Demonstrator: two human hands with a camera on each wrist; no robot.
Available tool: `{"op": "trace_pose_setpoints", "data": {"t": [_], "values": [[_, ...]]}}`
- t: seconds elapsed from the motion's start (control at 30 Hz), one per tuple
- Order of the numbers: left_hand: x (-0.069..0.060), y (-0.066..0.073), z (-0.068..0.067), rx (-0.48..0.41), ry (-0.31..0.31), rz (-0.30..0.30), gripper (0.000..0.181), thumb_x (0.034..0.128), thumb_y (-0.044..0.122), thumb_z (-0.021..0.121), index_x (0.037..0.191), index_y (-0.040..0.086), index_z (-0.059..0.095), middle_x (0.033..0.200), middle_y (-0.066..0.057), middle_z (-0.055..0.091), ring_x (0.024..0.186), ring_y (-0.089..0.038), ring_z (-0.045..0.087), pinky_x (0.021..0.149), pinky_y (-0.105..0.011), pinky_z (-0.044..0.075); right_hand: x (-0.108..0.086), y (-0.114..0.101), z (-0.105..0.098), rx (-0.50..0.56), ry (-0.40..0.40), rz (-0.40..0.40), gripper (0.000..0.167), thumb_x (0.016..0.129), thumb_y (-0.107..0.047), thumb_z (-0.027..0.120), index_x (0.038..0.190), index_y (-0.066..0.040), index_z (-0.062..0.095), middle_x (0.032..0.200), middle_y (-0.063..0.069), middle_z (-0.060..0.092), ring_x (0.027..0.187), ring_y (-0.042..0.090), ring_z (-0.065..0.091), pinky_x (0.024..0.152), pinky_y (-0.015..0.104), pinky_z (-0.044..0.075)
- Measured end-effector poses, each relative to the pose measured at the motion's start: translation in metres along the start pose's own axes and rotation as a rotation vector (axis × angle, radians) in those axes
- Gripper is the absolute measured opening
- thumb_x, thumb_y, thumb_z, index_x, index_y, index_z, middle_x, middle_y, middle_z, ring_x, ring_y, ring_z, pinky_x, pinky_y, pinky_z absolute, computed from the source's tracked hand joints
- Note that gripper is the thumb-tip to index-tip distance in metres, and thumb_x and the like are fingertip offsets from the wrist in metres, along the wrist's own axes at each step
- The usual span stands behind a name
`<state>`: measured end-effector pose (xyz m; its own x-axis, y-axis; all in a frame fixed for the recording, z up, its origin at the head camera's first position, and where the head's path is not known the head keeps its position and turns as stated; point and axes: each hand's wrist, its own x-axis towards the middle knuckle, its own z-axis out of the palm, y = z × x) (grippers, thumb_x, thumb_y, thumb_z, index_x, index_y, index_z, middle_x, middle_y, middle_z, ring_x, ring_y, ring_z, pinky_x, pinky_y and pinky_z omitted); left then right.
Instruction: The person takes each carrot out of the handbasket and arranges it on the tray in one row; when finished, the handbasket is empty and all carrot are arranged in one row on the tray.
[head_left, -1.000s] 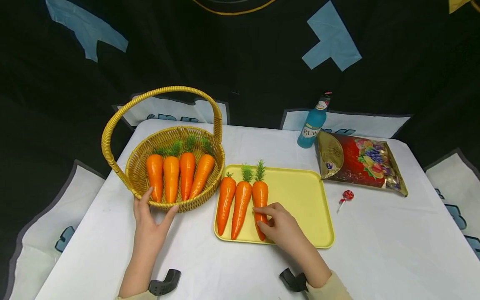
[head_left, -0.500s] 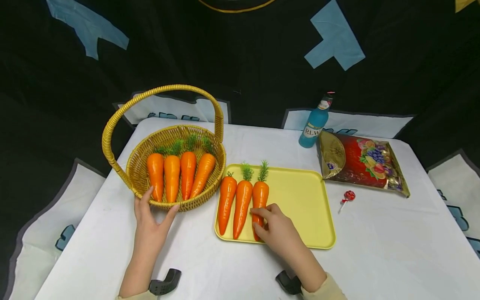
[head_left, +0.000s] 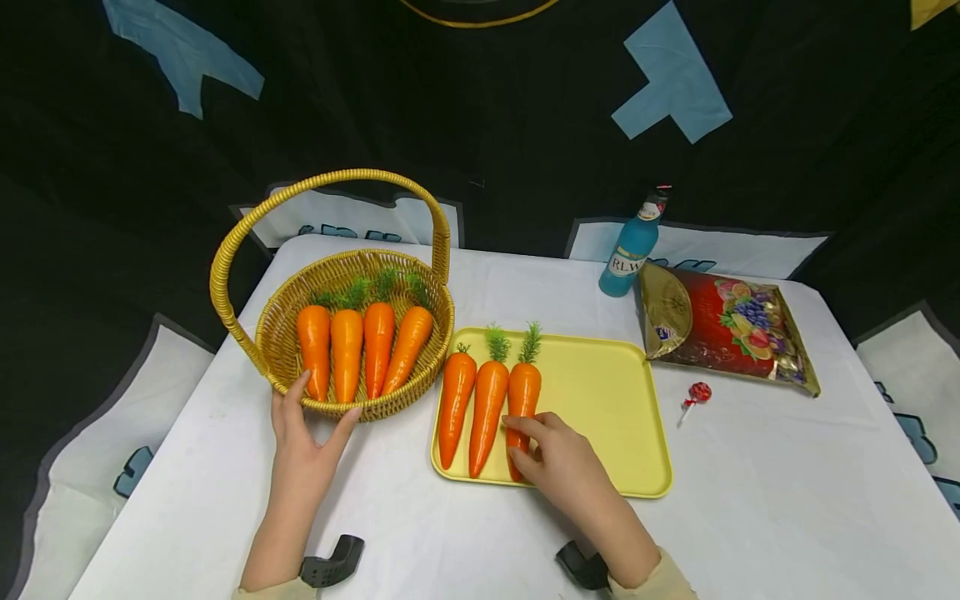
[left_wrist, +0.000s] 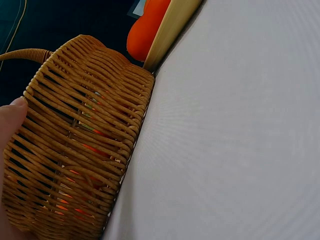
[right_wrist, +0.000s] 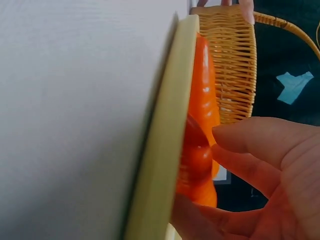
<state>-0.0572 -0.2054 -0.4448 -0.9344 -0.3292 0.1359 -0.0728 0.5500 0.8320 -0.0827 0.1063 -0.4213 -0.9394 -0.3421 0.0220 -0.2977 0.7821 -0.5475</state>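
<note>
My left hand (head_left: 303, 454) holds the near rim of a yellow wicker basket (head_left: 397, 408), its thumb and fingers spread along the edge. Inside lie several orange carrots with green tops, one being the leftmost carrot (head_left: 313, 350). On the yellow tray (head_left: 600, 400), three more carrots lie side by side: a left carrot (head_left: 455, 408), a middle carrot (head_left: 487, 417) and a right carrot (head_left: 523, 392). My right hand (head_left: 566, 462) pinches the lower part of that right carrot between thumb and fingers. In the right wrist view the tray edge (right_wrist: 167, 125) partly hides the grip.
Behind the tray, a blue bottle (head_left: 628, 250) stands tilted beside a red and gold candy bag (head_left: 723, 325). A red lollipop (head_left: 699, 392) lies right of the tray on the white tablecloth (head_left: 750, 483). The basket's tall handle (head_left: 337, 177) arches above the carrots.
The right hand has shifted slightly left, swinging the right carrot's tip left while its leafy top tilts right. The left hand stays on the basket rim.
</note>
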Motion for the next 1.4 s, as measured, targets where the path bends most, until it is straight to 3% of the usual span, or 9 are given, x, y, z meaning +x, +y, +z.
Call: {"op": "trace_pose_setpoints", "data": {"t": [0.27,0.4,0.53,0.7,0.97,1.1,1.23,1.33,1.4], "values": [[-0.001,0.0,0.0,0.014,0.006,0.007,0.085,0.0876,0.03,0.073,0.152,0.022,0.017,0.159,-0.009,-0.003,0.141,-0.037,0.015,0.101,-0.067,0.027,0.001,0.0,-0.012,0.004,0.013,0.03,0.035,0.087,-0.02,0.071,0.122,-0.019,0.068,0.104,0.007,0.062,0.062,0.009,0.047,0.053,0.024,0.042],[-0.001,0.0,0.0,0.016,0.011,0.013,0.085,0.0876,0.03,0.073,0.152,0.021,0.018,0.159,-0.009,-0.003,0.141,-0.038,0.016,0.1,-0.066,0.028,0.004,-0.002,-0.02,0.001,0.042,0.033,0.035,0.087,-0.02,0.072,0.122,-0.018,0.067,0.107,0.007,0.063,0.071,0.012,0.056,0.06,0.027,0.048],[0.0,0.001,0.0,0.018,0.008,0.01,0.085,0.0877,0.03,0.072,0.152,0.02,0.018,0.159,-0.01,-0.003,0.141,-0.04,0.016,0.1,-0.067,0.028,0.014,-0.007,-0.033,0.027,0.086,0.016,0.036,0.088,-0.019,0.071,0.123,-0.018,0.066,0.112,0.007,0.063,0.083,0.02,0.063,0.068,0.032,0.052],[0.0,0.001,-0.001,0.025,0.004,0.003,0.085,0.0878,0.031,0.072,0.152,0.02,0.018,0.159,-0.01,-0.002,0.141,-0.04,0.017,0.099,-0.068,0.028,0.034,-0.022,-0.049,0.064,0.102,-0.031,0.037,0.089,-0.018,0.069,0.126,-0.02,0.065,0.114,0.006,0.064,0.086,0.023,0.065,0.065,0.03,0.053],[0.0,0.001,-0.001,0.025,0.005,0.002,0.085,0.0877,0.031,0.072,0.152,0.02,0.018,0.159,-0.01,-0.002,0.141,-0.039,0.015,0.099,-0.067,0.028,0.073,-0.06,-0.051,0.044,0.001,-0.081,0.04,0.092,-0.024,0.065,0.132,-0.025,0.061,0.117,0.001,0.062,0.087,0.018,0.06,0.066,0.026,0.05],[0.0,0.0,-0.001,0.025,-0.001,-0.004,0.085,0.0881,0.033,0.071,0.152,0.021,0.017,0.159,-0.01,-0.004,0.141,-0.04,0.015,0.099,-0.068,0.027,0.096,-0.082,-0.044,0.014,-0.047,-0.186,0.039,0.093,-0.022,0.063,0.132,-0.021,0.06,0.11,0.003,0.062,0.068,0.014,0.056,0.057,0.024,0.046],[-0.001,0.0,-0.001,0.022,-0.005,-0.01,0.084,0.0886,0.034,0.071,0.152,0.021,0.018,0.159,-0.01,-0.007,0.141,-0.042,0.014,0.099,-0.069,0.027,0.116,-0.101,-0.033,-0.049,-0.097,-0.244,0.04,0.094,-0.023,0.062,0.133,-0.018,0.059,0.118,0.007,0.063,0.072,0.017,0.058,0.059,0.027,0.046],[-0.001,0.001,-0.001,0.022,-0.007,-0.013,0.084,0.0887,0.034,0.071,0.152,0.021,0.018,0.159,-0.011,-0.007,0.14,-0.043,0.015,0.099,-0.069,0.027,0.129,-0.111,-0.023,-0.099,-0.131,-0.251,0.041,0.094,-0.025,0.062,0.134,-0.018,0.058,0.126,0.007,0.061,0.092,0.021,0.062,0.072,0.03,0.05],[-0.001,0.001,-0.001,0.025,-0.007,-0.014,0.084,0.0887,0.034,0.071,0.152,0.02,0.018,0.159,-0.011,-0.007,0.14,-0.044,0.016,0.098,-0.07,0.027,0.135,-0.116,-0.016,-0.114,-0.154,-0.248,0.041,0.095,-0.026,0.061,0.135,-0.018,0.058,0.127,0.006,0.061,0.086,0.02,0.063,0.071,0.028,0.05]]}}
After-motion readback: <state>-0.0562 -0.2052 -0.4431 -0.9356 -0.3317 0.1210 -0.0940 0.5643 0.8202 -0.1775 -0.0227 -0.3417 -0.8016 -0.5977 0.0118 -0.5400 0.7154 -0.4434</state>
